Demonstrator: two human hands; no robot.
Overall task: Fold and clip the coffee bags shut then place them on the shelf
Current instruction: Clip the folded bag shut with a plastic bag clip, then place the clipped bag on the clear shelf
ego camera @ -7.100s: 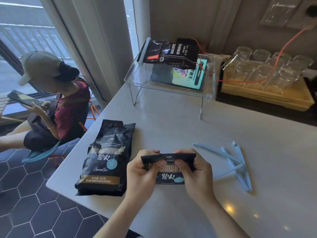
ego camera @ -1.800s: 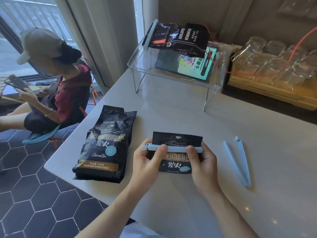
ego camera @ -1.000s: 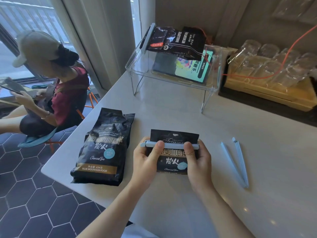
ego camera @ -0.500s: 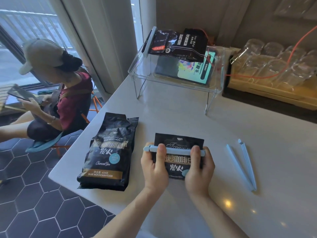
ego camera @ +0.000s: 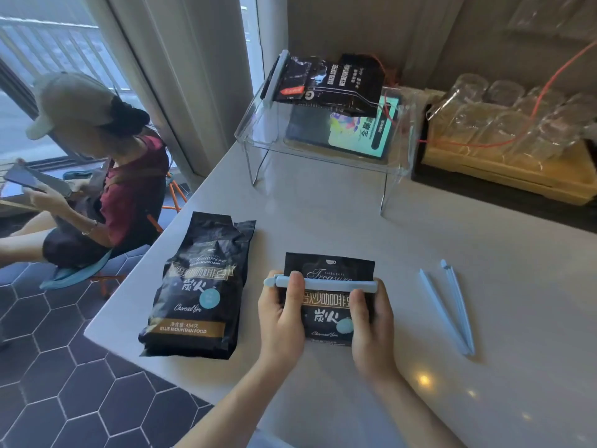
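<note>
**Clip pressed onto the small coffee bag**

At the far left, off the tabletop, a seated person (ego camera: 97, 176) is seen looking at a phone. That person is well apart from the work and is not in the way.

Next, the big coffee bag (ego camera: 197, 286) lies flat near the left edge of the tabletop (ego camera: 452, 227). Its top is not folded and no clip is on it yet. Its bottom corner is close to the edge, so it should not be pushed further that way.

In the middle, the small coffee bag (ego camera: 328, 313) is held flat by both hands. The blue clip (ego camera: 323, 282) lies across it, with the top flap sticking out above. The left hand (ego camera: 282, 315) is closed around the left side of the bag, with a finger pressed down on the clip. The right hand (ego camera: 371, 321) is closed around the right side, with its fingertips just under the clip's end. It cannot be told if the clip has snapped shut. To do this step well, the clip should probably be pressed along its whole length, and the flap kept flat.

Behind, the clear shelf (ego camera: 323, 156) already carries one dark bag (ego camera: 329, 82) on top. A bare strip of tabletop lies between the hands and the shelf, so the path there is open.

To the right, a spare clip (ego camera: 447, 305) lies spread open, well apart from the hands. Cups (ego camera: 504, 118) on a wooden tray stand just right of the shelf, and should not be bumped.
</note>
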